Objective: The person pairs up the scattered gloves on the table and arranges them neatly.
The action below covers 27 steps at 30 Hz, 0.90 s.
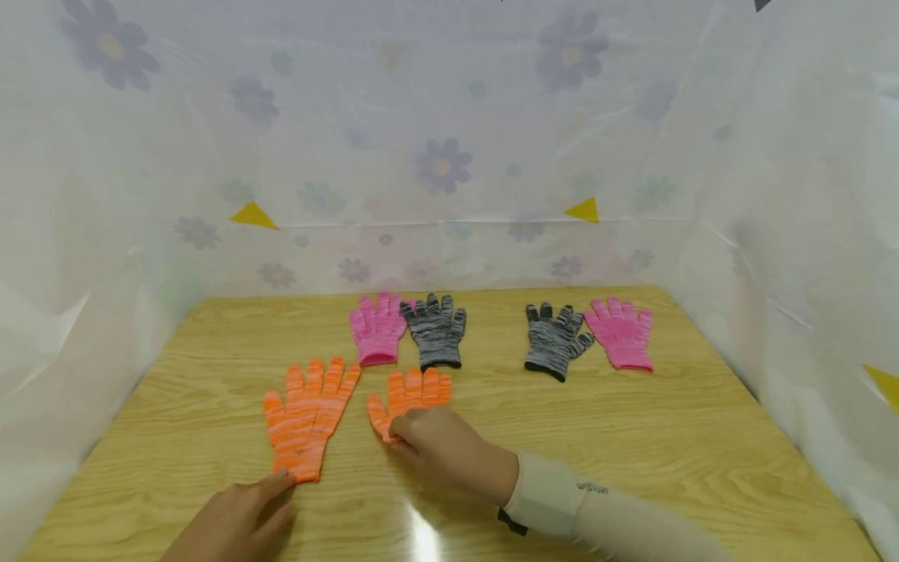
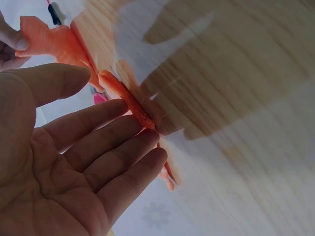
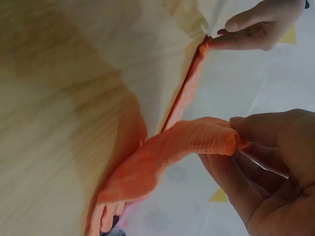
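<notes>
Wood-grain table (image 1: 667, 445) under it all — right hand (image 1: 442, 445) pinches the right orange glove (image 1: 416, 394) by its raised cuff (image 3: 221, 141) (likely the easiest grab), left hand (image 1: 242, 511), fingers straight, touches the left orange glove's (image 1: 302, 421) near hem (image 1: 307, 474) — probably for steadying.

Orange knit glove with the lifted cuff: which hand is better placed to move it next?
Probably the right hand: it pinches the raised cuff of this orange knit glove. The left hand, fingers extended, only touches the other orange glove.
</notes>
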Available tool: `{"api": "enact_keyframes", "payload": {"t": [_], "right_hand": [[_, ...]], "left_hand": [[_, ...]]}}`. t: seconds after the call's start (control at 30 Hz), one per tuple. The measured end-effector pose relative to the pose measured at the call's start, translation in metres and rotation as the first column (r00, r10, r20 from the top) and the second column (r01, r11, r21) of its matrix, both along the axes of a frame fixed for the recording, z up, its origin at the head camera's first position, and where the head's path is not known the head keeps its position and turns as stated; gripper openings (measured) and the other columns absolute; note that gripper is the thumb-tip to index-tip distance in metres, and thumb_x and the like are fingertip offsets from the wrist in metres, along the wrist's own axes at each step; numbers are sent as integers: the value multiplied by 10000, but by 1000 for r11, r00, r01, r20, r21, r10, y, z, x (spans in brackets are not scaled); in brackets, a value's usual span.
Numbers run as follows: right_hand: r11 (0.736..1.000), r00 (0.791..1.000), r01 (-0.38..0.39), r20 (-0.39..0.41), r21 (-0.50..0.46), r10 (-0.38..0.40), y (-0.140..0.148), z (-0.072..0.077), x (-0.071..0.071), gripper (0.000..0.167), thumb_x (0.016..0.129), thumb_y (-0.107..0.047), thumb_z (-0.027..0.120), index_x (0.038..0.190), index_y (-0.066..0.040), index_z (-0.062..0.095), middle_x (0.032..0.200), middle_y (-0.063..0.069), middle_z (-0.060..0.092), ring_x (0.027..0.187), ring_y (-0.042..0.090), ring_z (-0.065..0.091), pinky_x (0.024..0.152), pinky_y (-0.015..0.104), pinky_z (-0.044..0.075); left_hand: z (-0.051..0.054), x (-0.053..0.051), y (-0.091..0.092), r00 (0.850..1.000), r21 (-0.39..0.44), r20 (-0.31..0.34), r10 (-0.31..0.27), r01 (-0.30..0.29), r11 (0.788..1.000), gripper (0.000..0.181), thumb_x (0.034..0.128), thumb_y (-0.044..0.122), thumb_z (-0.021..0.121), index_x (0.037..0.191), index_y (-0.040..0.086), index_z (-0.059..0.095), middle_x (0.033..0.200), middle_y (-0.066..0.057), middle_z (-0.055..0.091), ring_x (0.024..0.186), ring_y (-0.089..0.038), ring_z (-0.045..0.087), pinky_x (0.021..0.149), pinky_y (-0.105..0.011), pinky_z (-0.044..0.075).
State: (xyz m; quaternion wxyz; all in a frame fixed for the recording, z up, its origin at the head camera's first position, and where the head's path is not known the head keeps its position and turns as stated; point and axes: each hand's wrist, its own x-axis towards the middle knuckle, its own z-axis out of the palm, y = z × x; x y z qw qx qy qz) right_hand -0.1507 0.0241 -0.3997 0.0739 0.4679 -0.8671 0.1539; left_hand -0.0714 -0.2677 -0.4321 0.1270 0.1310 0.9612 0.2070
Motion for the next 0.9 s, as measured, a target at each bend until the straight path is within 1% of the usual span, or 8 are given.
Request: {"api": "enact_keyframes", "payload": {"t": [0.1, 0.2, 0.37, 0.6, 0.7, 0.77, 0.83, 0.9], "right_hand": [[1000, 999, -25, 37, 15, 25, -5, -2, 2, 73, 926, -164, 641, 959, -129, 696, 850, -28, 693, 750, 40, 634, 675, 104, 480], [998, 999, -39, 27, 40, 38, -10, -4, 4, 44, 912, -164, 656, 931, -131, 678, 829, -41, 687, 730, 24, 624, 654, 112, 473], [996, 1000, -30, 9, 79, 29, -16, -6, 4, 37, 912, -181, 656, 905, -147, 668, 792, -68, 671, 693, 7, 607, 626, 130, 471], [995, 998, -46, 42, 92, 42, -19, -6, 6, 91, 931, -148, 620, 843, -142, 646, 666, -92, 564, 566, -26, 463, 510, 118, 350], [993, 998, -47, 43, 106, 43, -21, -6, 6, 93, 938, -150, 610, 850, -144, 641, 660, -93, 555, 560, -30, 446, 505, 120, 340], [992, 998, -45, 44, 117, 40, -22, -7, 6, 84, 939, -153, 609, 862, -146, 644, 666, -93, 564, 567, -31, 456, 510, 121, 347], [991, 998, -38, 45, 130, 32, -23, -7, 6, 78, 939, -155, 610, 870, -150, 646, 670, -97, 569, 573, -32, 469, 512, 124, 360], [991, 998, -38, 49, 131, 31, -23, -7, 5, 67, 935, -152, 616, 874, -152, 643, 673, -102, 568, 581, -29, 484, 515, 125, 371]], "left_hand": [[0, 0, 0, 1000, -14, -14, 8, -8, 1000, 342, 894, 320, 658, 1147, 91, 641, 952, 1, 693, 707, -30, 582, 612, -300, 505], [-1, -1, 0, 1000, -11, -21, 5, -5, 1000, 340, 892, 316, 660, 1142, 86, 643, 958, -19, 699, 708, -35, 596, 616, -303, 512], [-2, 0, -2, 998, -1, -49, -32, 32, 999, 288, 905, 312, 644, 1104, 104, 638, 866, 41, 668, 637, 14, 505, 559, -267, 452], [-3, 0, -3, 998, -5, -49, -31, 31, 999, 320, 900, 311, 650, 1125, 84, 643, 896, 26, 682, 658, 5, 539, 574, -278, 472], [-4, 0, -4, 998, 3, -48, -39, 40, 999, 318, 904, 311, 646, 1120, 78, 642, 875, 32, 677, 639, 14, 515, 562, -269, 459], [-4, 0, -4, 998, 14, -42, -48, 49, 999, 302, 910, 308, 638, 1109, 82, 636, 830, 51, 655, 613, 24, 468, 540, -257, 429], [-4, -1, -4, 999, 7, -32, -32, 32, 999, 324, 905, 312, 644, 1123, 73, 641, 862, 27, 674, 636, -1, 519, 561, -276, 464], [-5, -1, -4, 999, 1, -30, -22, 22, 1000, 355, 901, 311, 650, 1144, 53, 644, 928, -25, 697, 697, -78, 611, 611, -320, 517]]}}
